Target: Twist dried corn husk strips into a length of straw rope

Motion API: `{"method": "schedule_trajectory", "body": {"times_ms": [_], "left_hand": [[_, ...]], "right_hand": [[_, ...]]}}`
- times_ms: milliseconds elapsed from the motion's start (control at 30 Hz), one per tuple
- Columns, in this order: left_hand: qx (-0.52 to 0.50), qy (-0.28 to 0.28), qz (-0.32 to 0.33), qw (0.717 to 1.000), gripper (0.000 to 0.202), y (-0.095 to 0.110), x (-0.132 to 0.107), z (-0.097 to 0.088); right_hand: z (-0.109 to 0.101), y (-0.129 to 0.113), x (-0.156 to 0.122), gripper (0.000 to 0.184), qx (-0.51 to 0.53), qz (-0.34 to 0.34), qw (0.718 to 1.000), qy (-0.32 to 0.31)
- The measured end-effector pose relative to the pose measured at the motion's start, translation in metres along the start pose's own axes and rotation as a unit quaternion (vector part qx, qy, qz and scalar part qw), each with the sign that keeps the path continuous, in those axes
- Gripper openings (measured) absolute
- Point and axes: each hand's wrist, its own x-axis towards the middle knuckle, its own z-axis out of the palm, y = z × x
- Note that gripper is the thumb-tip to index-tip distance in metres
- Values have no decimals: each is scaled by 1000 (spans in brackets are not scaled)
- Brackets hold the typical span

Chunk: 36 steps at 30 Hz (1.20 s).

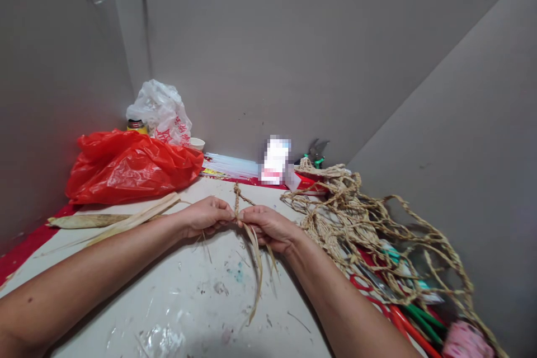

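A: Now at the middle, hands meeting over the pale table (188, 296). Clock centred on the fingertips, twelve toward the far wall. Where's the work?

B: Right between the hands! Short braid (237, 194) pointing to twelve, loose strands (257, 268) hanging toward five-thirty.

A: And the grip?

B: Left hand (210, 216): thumb and finger closed, pinching at the braid's lower end. Right hand (268, 227): closed at the same spot, nipping the strands from the other side. Lower fingers curled on both; impossible to tell what's tucked inside.

A: How far along, then?

B: Done: the tight bit above the fingertips, plus, judging by looks, the big heap of rope (348, 218) at three o'clock, already twisted throughout. Left: everything dangling below, flat and unworked. Probably well on overall, but mid-stretch here.

A: That thin cord (248, 201) at one o'clock?

B: Slipping behind the right hand. Joined to the heap? Can't tell.

A: Any spare material?

B: Yes, dried leaves (104, 221) at nine, flat and unbraided, just in front of the red bag (134, 170) at ten.
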Motion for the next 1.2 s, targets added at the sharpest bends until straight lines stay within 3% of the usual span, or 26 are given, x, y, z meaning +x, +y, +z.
{"method": "schedule_trajectory", "body": {"times_ms": [300, 700, 867, 967, 1200], "left_hand": [[-49, -23, -28, 998, 30, 2, -1, 0], [-42, 31, -33, 998, 19, 3, -2, 3], [-15, 34, -37, 999, 23, 2, -1, 4], [-2, 17, -54, 998, 26, 1, 0, 2], [9, -10, -36, 999, 31, 0, -1, 2]], "right_hand": [[3, -2, -4, 25, 30, -8, 999, -15], [9, -5, -8, 24, 42, -4, 997, -59], [13, 0, -7, 25, -60, -26, 998, 11], [18, 2, -5, 22, -183, -80, 976, 84], [21, 7, -2, 18, -418, -175, 873, 180]]}}
